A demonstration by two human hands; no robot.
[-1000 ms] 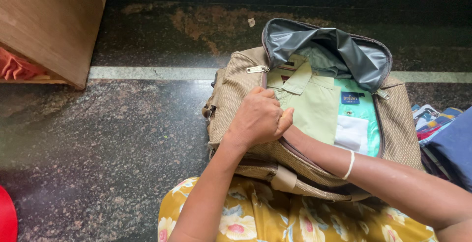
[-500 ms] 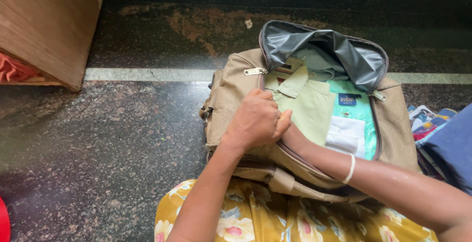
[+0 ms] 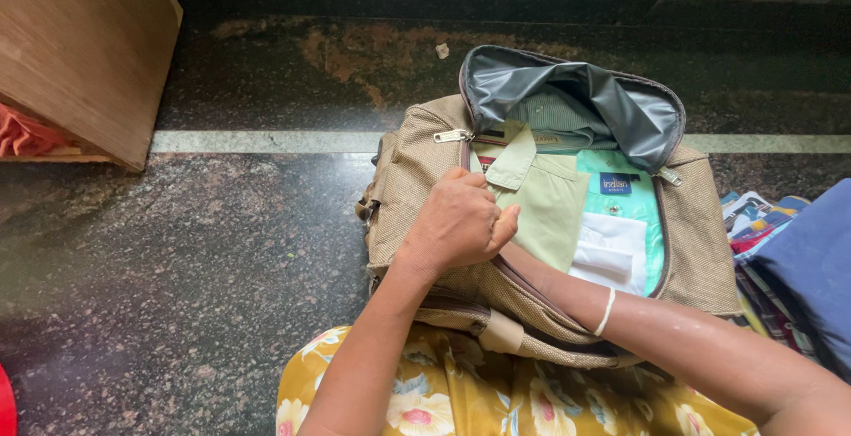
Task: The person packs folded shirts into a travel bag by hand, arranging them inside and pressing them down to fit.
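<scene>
Left hand (image 3: 458,223) lies curled, fingers together, on the near-left rim of the open tan travel bag (image 3: 412,183), pressing its fabric by the zip line. Beneath it the right hand is hidden inside the bag; only the forearm with a white bangle (image 3: 605,312) shows, so its grip cannot be told. Folded shirts, pale green (image 3: 545,206) and mint (image 3: 638,214), fill the opening under the grey flap (image 3: 567,90). Compared with a second ago, both hands hold much the same place; the bag sits slightly lower in the view, suggesting pressing or tucking at the rim.
</scene>
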